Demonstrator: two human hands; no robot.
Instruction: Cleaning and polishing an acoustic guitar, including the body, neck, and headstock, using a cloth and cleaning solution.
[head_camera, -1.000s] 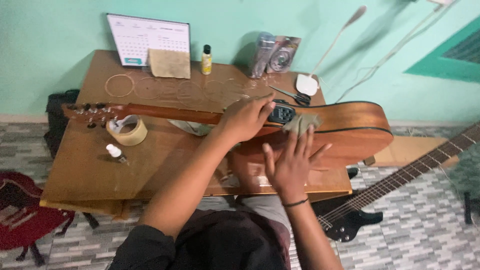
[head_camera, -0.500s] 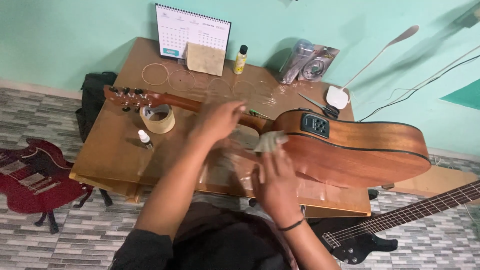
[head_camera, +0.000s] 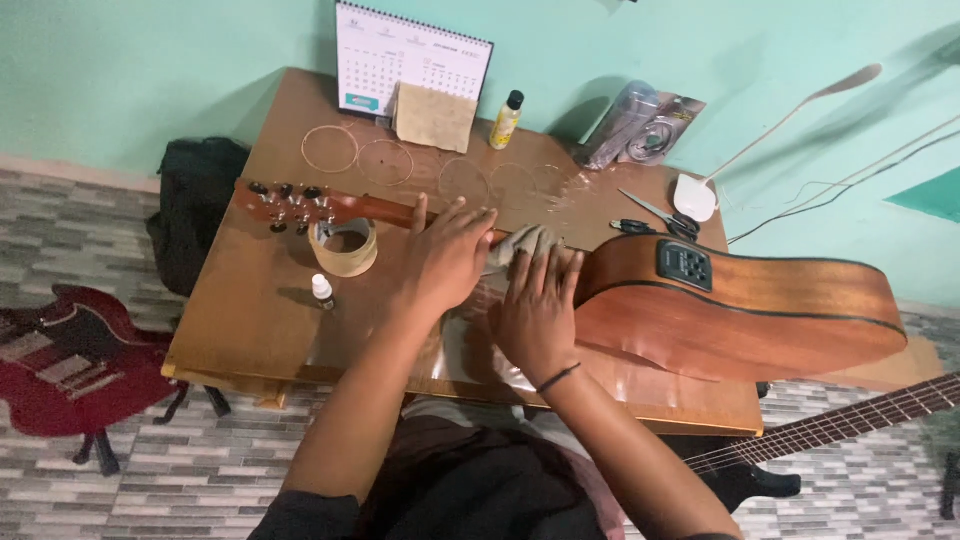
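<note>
Two hands worked an acoustic guitar (head_camera: 740, 310) lying on its side across a wooden table (head_camera: 250, 330), body overhanging the right edge. The left hand (head_camera: 450, 255) clasped the neck; the right hand (head_camera: 535, 305) lay flat, fingers spread, pressing a grey cloth (head_camera: 520, 243). Bare tabletop stayed free at front left, near a tape roll (head_camera: 345, 248). The fretboard was hidden.
</note>
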